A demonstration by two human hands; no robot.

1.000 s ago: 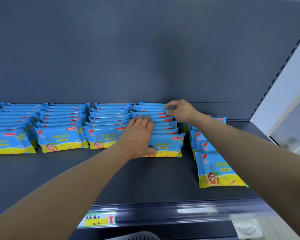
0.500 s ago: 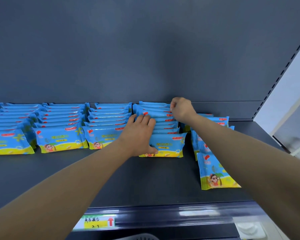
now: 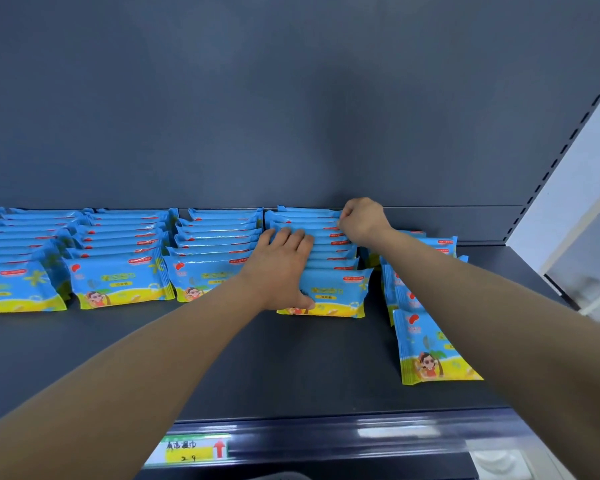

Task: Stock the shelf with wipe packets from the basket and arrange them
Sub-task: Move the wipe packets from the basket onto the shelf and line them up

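Observation:
Blue and yellow wipe packets stand in rows on the dark shelf (image 3: 222, 358). My left hand (image 3: 281, 268) lies flat on top of the fourth row (image 3: 340, 292), thumb down on its front packet. My right hand (image 3: 361, 220) is at the back right corner of that same row, fingers curled and pinching the end of a rear packet. A fifth row (image 3: 430, 348) to the right runs crooked toward the front, partly hidden under my right forearm. The basket does not show clearly.
Three tidy rows (image 3: 118, 282) fill the shelf to the left. The grey back panel (image 3: 291, 98) stands right behind the packets. A slotted upright (image 3: 561, 147) bounds the shelf on the right. A yellow price tag (image 3: 191, 450) sits on the front rail.
My right hand has curled from a loose touch into a tight grip at the row's back right corner. My left hand has stayed on the row.

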